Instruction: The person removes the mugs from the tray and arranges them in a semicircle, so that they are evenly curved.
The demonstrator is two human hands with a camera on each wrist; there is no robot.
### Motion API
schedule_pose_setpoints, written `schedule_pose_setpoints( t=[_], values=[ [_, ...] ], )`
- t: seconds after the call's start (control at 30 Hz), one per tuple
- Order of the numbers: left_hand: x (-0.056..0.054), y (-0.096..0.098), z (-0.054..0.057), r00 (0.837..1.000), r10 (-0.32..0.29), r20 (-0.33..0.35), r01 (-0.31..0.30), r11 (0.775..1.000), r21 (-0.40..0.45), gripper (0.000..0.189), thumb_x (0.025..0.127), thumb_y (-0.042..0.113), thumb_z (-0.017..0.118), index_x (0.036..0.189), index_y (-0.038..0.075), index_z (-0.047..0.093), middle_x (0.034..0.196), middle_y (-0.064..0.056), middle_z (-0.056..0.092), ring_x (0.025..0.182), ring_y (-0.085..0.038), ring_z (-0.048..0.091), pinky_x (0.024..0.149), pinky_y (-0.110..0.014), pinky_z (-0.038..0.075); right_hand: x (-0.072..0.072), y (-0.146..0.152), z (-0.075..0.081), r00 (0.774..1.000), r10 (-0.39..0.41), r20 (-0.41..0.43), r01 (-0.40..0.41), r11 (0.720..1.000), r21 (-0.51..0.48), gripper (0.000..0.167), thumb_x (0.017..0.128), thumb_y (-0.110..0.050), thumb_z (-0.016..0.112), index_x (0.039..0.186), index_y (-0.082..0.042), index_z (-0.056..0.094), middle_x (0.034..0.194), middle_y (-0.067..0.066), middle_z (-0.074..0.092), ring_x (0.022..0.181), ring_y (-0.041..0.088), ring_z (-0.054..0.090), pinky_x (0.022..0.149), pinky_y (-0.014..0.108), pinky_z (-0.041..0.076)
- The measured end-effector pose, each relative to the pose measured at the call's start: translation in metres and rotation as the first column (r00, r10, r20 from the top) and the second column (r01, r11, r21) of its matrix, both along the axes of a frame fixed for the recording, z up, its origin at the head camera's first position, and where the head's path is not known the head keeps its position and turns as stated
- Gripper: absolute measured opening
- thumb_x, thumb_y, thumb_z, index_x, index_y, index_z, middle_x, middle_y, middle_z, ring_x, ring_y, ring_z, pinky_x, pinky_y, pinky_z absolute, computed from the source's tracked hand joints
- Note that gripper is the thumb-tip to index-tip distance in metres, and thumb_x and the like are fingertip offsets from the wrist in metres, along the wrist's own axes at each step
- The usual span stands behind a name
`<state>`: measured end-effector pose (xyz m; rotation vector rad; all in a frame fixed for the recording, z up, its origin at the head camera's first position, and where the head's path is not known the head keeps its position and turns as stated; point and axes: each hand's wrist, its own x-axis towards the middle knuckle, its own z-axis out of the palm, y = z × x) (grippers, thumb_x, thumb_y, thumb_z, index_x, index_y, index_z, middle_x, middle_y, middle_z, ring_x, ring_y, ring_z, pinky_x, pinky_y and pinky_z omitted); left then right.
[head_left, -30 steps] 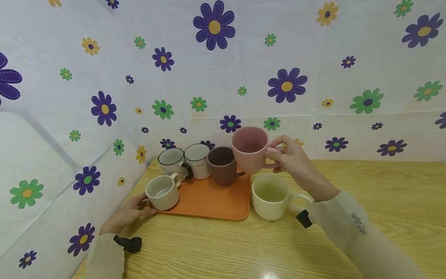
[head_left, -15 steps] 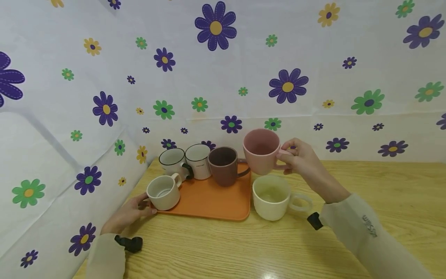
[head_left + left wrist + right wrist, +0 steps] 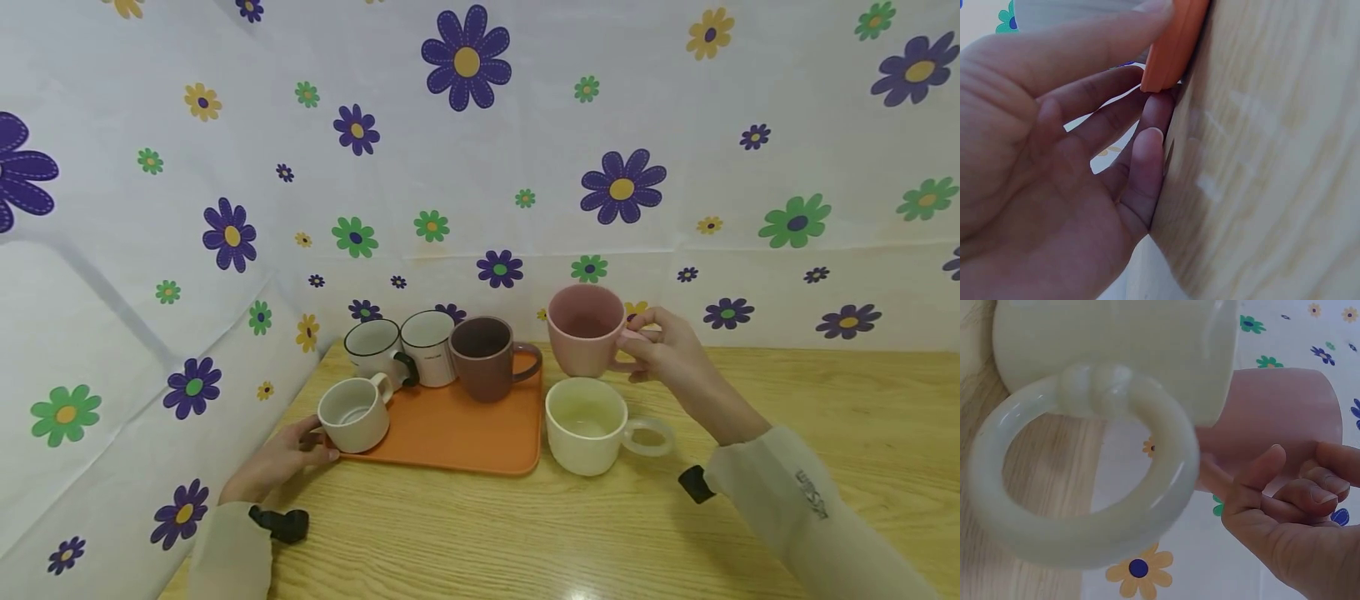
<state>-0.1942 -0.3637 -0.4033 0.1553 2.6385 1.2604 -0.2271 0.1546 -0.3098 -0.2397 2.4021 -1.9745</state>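
Observation:
In the head view, my right hand (image 3: 671, 354) pinches the handle of a pink mug (image 3: 585, 337) with thumb and fingers. The mug is upright, just behind a cream mug (image 3: 585, 433) with a ring handle; whether its base touches the table I cannot tell. My left hand (image 3: 277, 462) grips the front left corner of an orange tray (image 3: 1175, 47), thumb along its rim and fingers beneath or beside it. Close to that hand, a small off-white cup (image 3: 354, 417) stands on the tray. The cream mug's ring handle (image 3: 1172, 469) looms large in the right wrist view.
Along the tray's back stand a white mug with a black handle (image 3: 375, 350), a white black-rimmed mug (image 3: 429, 350) and a brown mug (image 3: 482, 362). The wooden table (image 3: 450, 533) meets flowered cloth (image 3: 465, 167) behind and at left.
My right hand has carried the pink mug rightward and slightly down, from beside the brown mug to behind the cream mug. The brown mug's handle now shows fully. My left hand stays put.

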Motion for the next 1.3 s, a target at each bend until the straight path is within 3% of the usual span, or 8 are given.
schedule_pose_setpoints(
  t=[0.13,0.33,0.6,0.73,0.87,1.0,1.17,1.3],
  values=[
    [0.0,0.001,0.0,1.0,0.002,0.001,-0.002,1.0,0.008,0.075,0.093,0.012,0.072,0.151,-0.013,0.032,0.142,-0.034,0.05,0.132,-0.053,0.044,0.106,-0.07,0.031,0.0,0.007,-0.007,1.0,0.0,0.013,0.0,1.0,-0.001,0.022,0.103,-0.009,0.059,0.114,0.002,0.043,0.087,-0.002,0.067,0.068,0.014,0.062,0.066,0.028,0.056],
    [0.0,0.001,0.0,1.0,0.01,0.014,-0.01,1.0,0.01,0.076,0.093,0.012,0.072,0.151,-0.013,0.03,0.143,-0.034,0.048,0.131,-0.053,0.044,0.106,-0.069,0.032,0.001,0.016,-0.016,0.999,-0.007,0.034,0.007,1.0,0.01,0.023,0.103,-0.01,0.057,0.116,0.001,0.042,0.073,-0.005,0.056,0.062,0.012,0.047,0.067,0.028,0.056],
    [-0.001,0.001,-0.001,1.0,0.017,0.02,-0.018,1.0,0.015,0.078,0.093,0.013,0.073,0.152,-0.012,0.03,0.144,-0.034,0.047,0.134,-0.053,0.042,0.107,-0.069,0.03,0.003,0.026,-0.029,0.998,-0.006,0.06,0.007,1.0,-0.003,0.022,0.104,-0.01,0.056,0.115,0.001,0.041,0.067,-0.004,0.044,0.061,0.011,0.044,0.067,0.028,0.056],
    [-0.001,-0.001,-0.002,1.0,0.003,0.013,-0.003,1.0,0.014,0.077,0.093,0.013,0.072,0.152,-0.013,0.029,0.144,-0.035,0.047,0.133,-0.053,0.042,0.105,-0.069,0.033,0.003,0.03,-0.035,0.996,-0.009,0.085,0.01,1.0,-0.018,0.022,0.104,-0.009,0.055,0.116,0.003,0.041,0.071,-0.006,0.054,0.063,0.008,0.058,0.067,0.028,0.057],
    [0.0,-0.002,-0.002,1.0,-0.011,0.002,0.011,1.0,0.013,0.077,0.094,0.013,0.071,0.152,-0.014,0.028,0.144,-0.035,0.046,0.133,-0.054,0.042,0.104,-0.069,0.034,0.003,0.033,-0.04,0.995,-0.009,0.104,0.01,1.0,-0.007,0.023,0.104,-0.008,0.055,0.117,0.005,0.041,0.078,-0.005,0.063,0.063,0.01,0.061,0.066,0.029,0.057],
    [-0.001,-0.002,-0.003,1.0,0.0,0.005,0.0,1.0,0.019,0.077,0.093,0.012,0.072,0.152,-0.013,0.029,0.145,-0.035,0.045,0.134,-0.053,0.041,0.106,-0.068,0.032,0.003,0.035,-0.045,0.992,-0.006,0.127,0.007,1.0,-0.004,0.025,0.102,-0.008,0.056,0.116,0.005,0.04,0.069,-0.005,0.054,0.055,0.01,0.048,0.064,0.03,0.056],
    [-0.001,-0.001,-0.004,1.0,0.009,0.015,-0.01,1.0,0.024,0.077,0.093,0.012,0.072,0.152,-0.013,0.028,0.145,-0.035,0.045,0.134,-0.053,0.041,0.107,-0.068,0.031,0.003,0.04,-0.052,0.991,0.021,0.136,-0.017,0.999,-0.027,0.025,0.102,-0.007,0.055,0.116,0.006,0.038,0.061,-0.005,0.039,0.055,0.009,0.04,0.063,0.03,0.056],
    [0.0,-0.001,-0.002,1.0,0.004,0.007,-0.004,1.0,0.022,0.077,0.094,0.012,0.071,0.152,-0.015,0.028,0.144,-0.036,0.047,0.133,-0.053,0.042,0.106,-0.068,0.032,0.001,0.048,-0.055,0.988,0.09,0.128,-0.084,0.995,-0.046,0.023,0.104,-0.007,0.052,0.116,0.006,0.038,0.063,-0.003,0.04,0.058,0.011,0.041,0.065,0.032,0.056]
  ],
)
